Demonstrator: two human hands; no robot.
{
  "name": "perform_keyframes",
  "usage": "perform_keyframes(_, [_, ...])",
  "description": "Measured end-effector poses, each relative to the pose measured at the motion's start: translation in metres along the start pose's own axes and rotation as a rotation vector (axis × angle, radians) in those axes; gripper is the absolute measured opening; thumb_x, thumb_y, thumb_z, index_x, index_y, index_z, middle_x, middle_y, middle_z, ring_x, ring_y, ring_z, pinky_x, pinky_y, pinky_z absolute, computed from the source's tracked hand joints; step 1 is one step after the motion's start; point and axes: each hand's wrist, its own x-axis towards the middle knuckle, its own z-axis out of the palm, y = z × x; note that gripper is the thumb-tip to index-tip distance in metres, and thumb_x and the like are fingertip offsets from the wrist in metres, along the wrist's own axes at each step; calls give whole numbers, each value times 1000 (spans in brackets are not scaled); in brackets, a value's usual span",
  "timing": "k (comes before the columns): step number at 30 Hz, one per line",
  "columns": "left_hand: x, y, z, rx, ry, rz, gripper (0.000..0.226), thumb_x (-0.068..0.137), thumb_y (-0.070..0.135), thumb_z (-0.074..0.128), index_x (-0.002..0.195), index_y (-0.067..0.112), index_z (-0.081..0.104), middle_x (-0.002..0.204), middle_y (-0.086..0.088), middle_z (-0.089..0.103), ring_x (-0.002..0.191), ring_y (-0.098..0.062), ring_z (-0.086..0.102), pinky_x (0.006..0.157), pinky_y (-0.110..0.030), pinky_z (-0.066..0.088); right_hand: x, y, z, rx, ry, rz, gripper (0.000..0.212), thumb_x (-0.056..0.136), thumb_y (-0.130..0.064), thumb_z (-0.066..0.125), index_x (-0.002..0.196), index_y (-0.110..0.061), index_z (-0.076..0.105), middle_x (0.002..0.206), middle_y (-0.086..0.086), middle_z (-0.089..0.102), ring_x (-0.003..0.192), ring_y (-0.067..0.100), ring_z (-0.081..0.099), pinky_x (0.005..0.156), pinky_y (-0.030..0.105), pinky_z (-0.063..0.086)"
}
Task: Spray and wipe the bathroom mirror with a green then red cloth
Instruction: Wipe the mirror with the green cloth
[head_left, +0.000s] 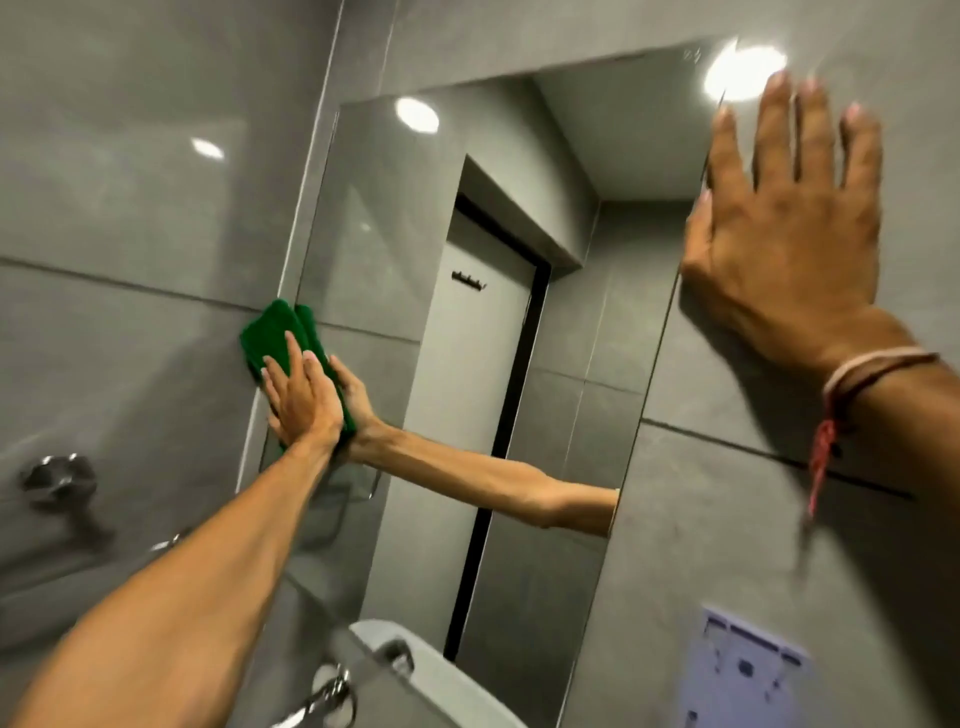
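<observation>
A tall frameless mirror (519, 218) hangs on the grey tiled wall and reflects a door and ceiling lights. My left hand (301, 400) presses a folded green cloth (270, 338) flat against the mirror's left edge, about halfway up. The fingers lie stretched over the cloth, and the hand's reflection meets it in the glass. My right hand (789, 218) rests flat on the wall tile just right of the mirror's upper right edge, fingers spread, holding nothing. A red and pink thread band sits on that wrist. No red cloth or spray bottle is in view.
A chrome wall fitting (60, 478) sticks out at the left. Below the mirror are a white basin rim (415, 670) and a chrome tap (332, 691). A pale purple sticker (743, 670) is on the wall at lower right.
</observation>
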Motion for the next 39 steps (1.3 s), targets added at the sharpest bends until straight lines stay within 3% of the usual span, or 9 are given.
perform_keyframes(3, [-65, -72, -10, -18, 25, -193, 51, 107, 37, 22, 158, 34, 19, 170, -10, 11, 157, -24, 8, 125, -46, 6, 0, 0, 3, 15, 33, 5, 65, 105, -43, 22, 164, -17, 13, 173, 20, 13, 160, 40, 13, 127, 62, 14])
perform_keyframes(7, [-144, -128, -21, -8, 21, -384, 52, 107, 33, 23, 158, 29, 20, 168, -19, 14, 155, -34, 14, 125, -52, 12, -3, 2, 6, 31, 29, 14, 65, 106, -43, 23, 164, -17, 12, 173, 20, 14, 160, 40, 13, 127, 62, 14])
perform_keyframes(15, [-170, -89, -21, -134, 15, -462, 49, 108, 30, 26, 156, 23, 28, 167, -21, 16, 154, -37, 17, 124, -52, 12, -5, 0, -24, 76, -132, -28, 64, 106, -38, 29, 165, -14, 18, 173, 20, 12, 161, 35, 12, 130, 55, 13])
perform_keyframes(23, [-153, 159, 11, -191, -51, 249, 65, 94, 45, 15, 157, 32, 22, 170, -3, 13, 157, -18, 11, 124, -49, 10, 1, 49, -37, -25, -223, -194, 77, 99, -64, 26, 165, -25, 19, 173, 17, 11, 162, 31, 12, 131, 49, 15])
perform_keyframes(26, [-175, 260, 31, -171, -101, 587, 59, 97, 44, 17, 156, 35, 23, 170, -2, 11, 157, -18, 9, 126, -54, 9, 3, 59, -38, -49, -206, -179, 78, 97, -64, 29, 164, -24, 25, 172, 19, 18, 161, 33, 18, 129, 49, 20])
perform_keyframes(29, [-196, 328, 46, -194, -212, 881, 56, 100, 39, 29, 155, 39, 23, 171, 2, 8, 157, -14, 4, 124, -52, 2, 11, 63, -38, -104, -134, -151, 71, 97, -54, 36, 158, -18, 42, 165, 24, 34, 153, 38, 36, 115, 49, 35])
perform_keyframes(31, [-193, 337, 46, -193, -258, 994, 59, 98, 29, 36, 155, 37, 25, 171, 0, 10, 157, -15, 5, 124, -51, 4, 15, 68, -38, -140, -90, -143, 66, 97, -48, 36, 154, -17, 46, 162, 24, 40, 148, 39, 41, 108, 49, 38])
perform_keyframes(34, [-175, 308, 42, -142, -298, 1093, 65, 97, 19, 42, 157, 33, 23, 171, -2, 9, 158, -18, 4, 124, -53, 6, 11, 71, -32, -95, -49, -136, 64, 100, -48, 32, 156, -17, 42, 164, 22, 36, 150, 38, 37, 113, 50, 34])
perform_keyframes(39, [-162, 173, 25, 31, -131, 919, 57, 102, 40, 30, 158, 35, 20, 170, -4, 13, 157, -19, 14, 114, -53, 36, 8, 65, -23, 4, 8, -113, 62, 102, -45, 32, 158, -18, 33, 167, 23, 29, 153, 40, 30, 124, 54, 25])
